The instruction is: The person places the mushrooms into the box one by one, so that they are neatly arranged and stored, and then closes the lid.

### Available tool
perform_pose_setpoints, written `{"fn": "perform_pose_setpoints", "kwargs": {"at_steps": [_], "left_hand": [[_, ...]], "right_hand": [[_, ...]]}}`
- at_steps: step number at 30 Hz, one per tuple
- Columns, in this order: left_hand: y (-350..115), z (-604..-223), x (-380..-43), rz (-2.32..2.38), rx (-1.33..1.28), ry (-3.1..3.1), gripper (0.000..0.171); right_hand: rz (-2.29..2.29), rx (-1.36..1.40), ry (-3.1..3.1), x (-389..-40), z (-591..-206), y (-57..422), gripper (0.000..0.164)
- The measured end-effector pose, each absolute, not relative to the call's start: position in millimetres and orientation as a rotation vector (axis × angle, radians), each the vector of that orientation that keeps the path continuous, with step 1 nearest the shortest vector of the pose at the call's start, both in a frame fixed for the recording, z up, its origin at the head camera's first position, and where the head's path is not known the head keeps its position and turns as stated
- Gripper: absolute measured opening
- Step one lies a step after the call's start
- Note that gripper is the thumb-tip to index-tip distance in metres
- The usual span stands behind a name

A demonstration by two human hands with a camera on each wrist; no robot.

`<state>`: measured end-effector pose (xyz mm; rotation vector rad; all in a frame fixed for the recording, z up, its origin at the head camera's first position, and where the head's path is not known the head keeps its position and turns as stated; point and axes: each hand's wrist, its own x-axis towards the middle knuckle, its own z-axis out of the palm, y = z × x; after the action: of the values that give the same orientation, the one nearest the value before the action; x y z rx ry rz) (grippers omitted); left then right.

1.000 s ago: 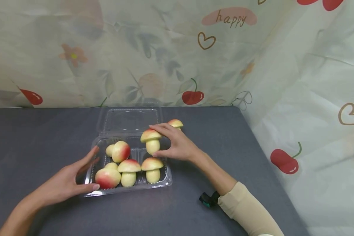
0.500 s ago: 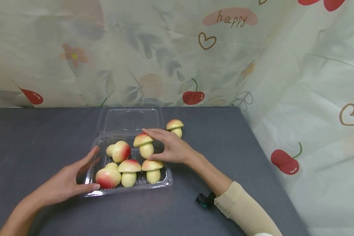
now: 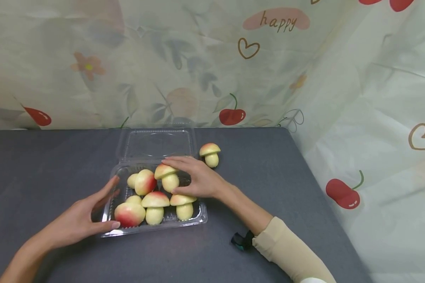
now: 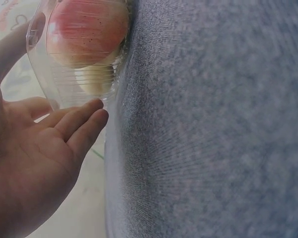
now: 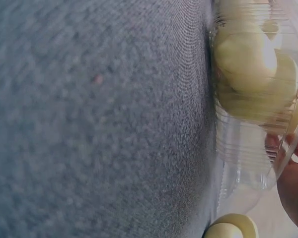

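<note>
My right hand [image 3: 199,177] grips a toy mushroom [image 3: 166,177] with a red-and-yellow cap, fingers on the cap and thumb by the stem. It is over the back of a clear plastic clamshell container [image 3: 194,225]. Inside are several more: a tipped mushroom [image 3: 145,182] at back left, another on its side [image 3: 129,214] at front left, and upright ones at front middle [image 3: 155,206] and front right [image 3: 184,208]. My left hand [image 3: 79,220] rests against the container's left side, thumb at the front corner, fingers mostly straight in the left wrist view.
One more toy mushroom [image 3: 210,154] stands on the grey table [image 3: 254,169], behind and right of the container. The container's clear lid [image 3: 159,143] lies folded back toward the patterned curtain [image 3: 184,70]. A black strap piece [image 3: 242,240] shows at the right wrist.
My right hand has carried its mushroom leftward and slightly lower over the container, tilting it. The mushroom on the table is now fully visible. The left hand has stayed in place.
</note>
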<state>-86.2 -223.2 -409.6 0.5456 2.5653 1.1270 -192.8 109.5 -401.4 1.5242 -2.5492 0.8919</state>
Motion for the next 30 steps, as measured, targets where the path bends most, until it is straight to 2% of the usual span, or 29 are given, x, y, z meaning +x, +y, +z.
{"fn": "perform_pose_setpoints", "kwargs": {"at_steps": [22,30], "left_hand": [[-221.8,-410.6,-85.3,1.122,0.541,2.588,0.108],[-221.1,-411.1,-85.7,1.149,0.541,2.571,0.108]], "right_hand": [[0.849,1.425,-2.775,-191.1,-394.5,103.9,0.076],[0.943,1.430,-2.718,-191.6,-397.1,110.3,0.069]]}}
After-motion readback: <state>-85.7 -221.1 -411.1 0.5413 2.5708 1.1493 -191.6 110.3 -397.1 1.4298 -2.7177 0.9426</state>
